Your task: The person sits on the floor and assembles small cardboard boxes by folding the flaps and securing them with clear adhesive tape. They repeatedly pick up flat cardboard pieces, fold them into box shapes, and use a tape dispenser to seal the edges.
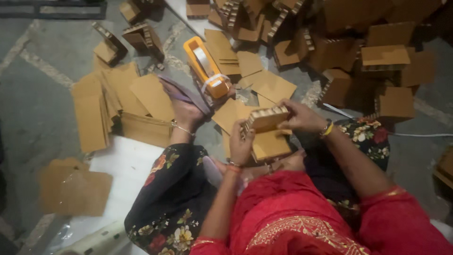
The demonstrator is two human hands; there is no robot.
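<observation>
cardboard piece | brown, small, boxy, with a corrugated notched edge along its top | held level above the lap, over a flat cardboard sheet | possibly part-folded; blurred

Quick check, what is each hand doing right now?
Left hand: closed on the left end of the small cardboard box.
Right hand: fingers closed on the right end of the same box.

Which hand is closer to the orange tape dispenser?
The left hand, though not by much. It sits below and slightly right of the orange plastic tape dispenser. The right hand is farther right. Both hold a small brown cardboard box.
</observation>
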